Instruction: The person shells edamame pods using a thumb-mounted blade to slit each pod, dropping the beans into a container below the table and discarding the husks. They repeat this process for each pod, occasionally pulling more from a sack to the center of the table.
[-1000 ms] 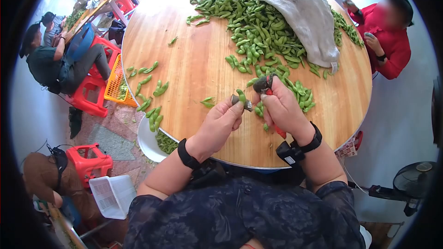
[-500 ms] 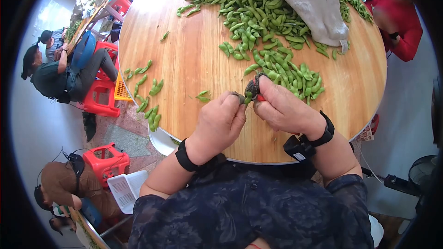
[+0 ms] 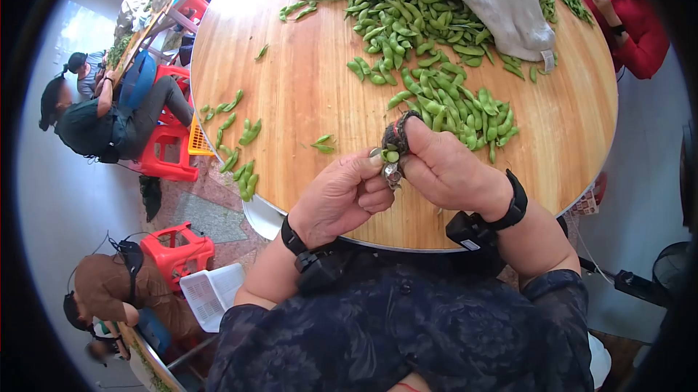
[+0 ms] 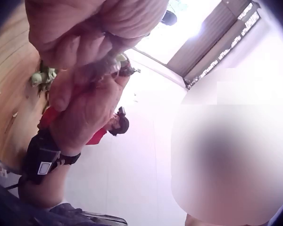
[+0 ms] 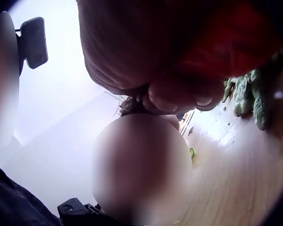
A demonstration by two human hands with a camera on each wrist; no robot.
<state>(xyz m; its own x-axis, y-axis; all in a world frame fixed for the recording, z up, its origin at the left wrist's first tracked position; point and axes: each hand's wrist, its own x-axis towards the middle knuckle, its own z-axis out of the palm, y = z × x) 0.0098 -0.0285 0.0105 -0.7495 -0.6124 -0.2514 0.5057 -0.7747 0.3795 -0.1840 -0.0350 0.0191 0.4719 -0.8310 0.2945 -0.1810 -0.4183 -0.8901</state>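
Observation:
In the head view my left hand (image 3: 338, 192) pinches a small green pod (image 3: 390, 155) between thumb and finger, over the table's near part. Against the pod's far side is my right hand (image 3: 447, 166), fingers curled, with a dark covering (image 3: 397, 132) at its fingertips. Just below the pod shows something shiny and silvery (image 3: 392, 174). A blurred red thing (image 5: 231, 42) lies in the curled right hand (image 5: 132, 52) in the right wrist view. The left wrist view has my left hand (image 4: 80, 33) close up, hiding most of the pod.
A large heap of green pods (image 3: 392, 6) lies at the table's (image 3: 283, 101) far side, partly under a white cloth (image 3: 502, 6). Several loose pods (image 3: 249, 181) rest near the left edge. A white container (image 3: 263, 219) stands below that edge. Other people sit around the room.
The two hands have come together from slightly apart, and the pod now meets the right hand's dark covering. The red piece below the right hand is hidden now. The head view has shifted.

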